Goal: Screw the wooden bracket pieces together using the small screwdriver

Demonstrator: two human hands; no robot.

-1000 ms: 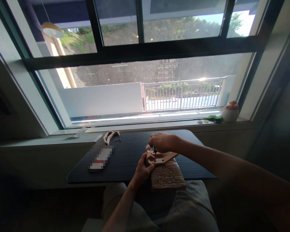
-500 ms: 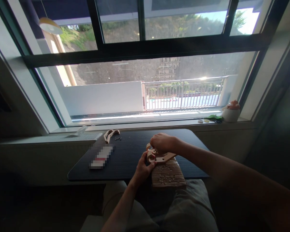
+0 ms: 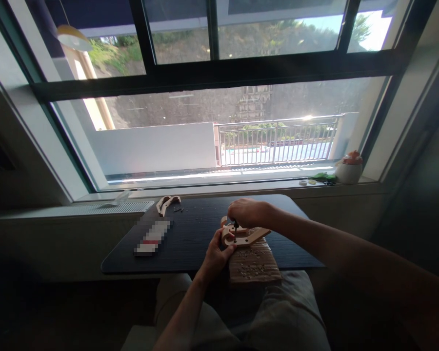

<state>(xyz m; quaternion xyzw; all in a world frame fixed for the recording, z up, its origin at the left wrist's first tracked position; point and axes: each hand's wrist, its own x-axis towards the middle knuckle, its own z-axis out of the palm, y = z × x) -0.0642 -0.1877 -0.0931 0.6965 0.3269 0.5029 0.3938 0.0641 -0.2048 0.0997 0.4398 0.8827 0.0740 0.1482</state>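
Observation:
My right hand (image 3: 248,212) is closed round the top of a screwdriver (image 3: 235,233), whose shaft points straight down. Its tip meets the curved end of a pale wooden piece (image 3: 254,238) with holes in it. My left hand (image 3: 215,254) grips that curved end from the left, thumb in front and fingers behind. Under the piece lies a brown ridged wooden block (image 3: 255,277), its top dotted with many small bits, perhaps screws. Most of the screwdriver's handle is hidden by my right hand.
On the dark table (image 3: 193,243), more curved wooden pieces (image 3: 163,205) lie at the back left beside a few small screws (image 3: 178,209). A blurred-out flat object (image 3: 153,238) lies in front of them. Behind the table, a white pot (image 3: 349,170) stands on the windowsill.
My right hand has turned slightly on the screwdriver, and more of its shaft and handle shows now. The left hand and the wooden piece stay almost where they were.

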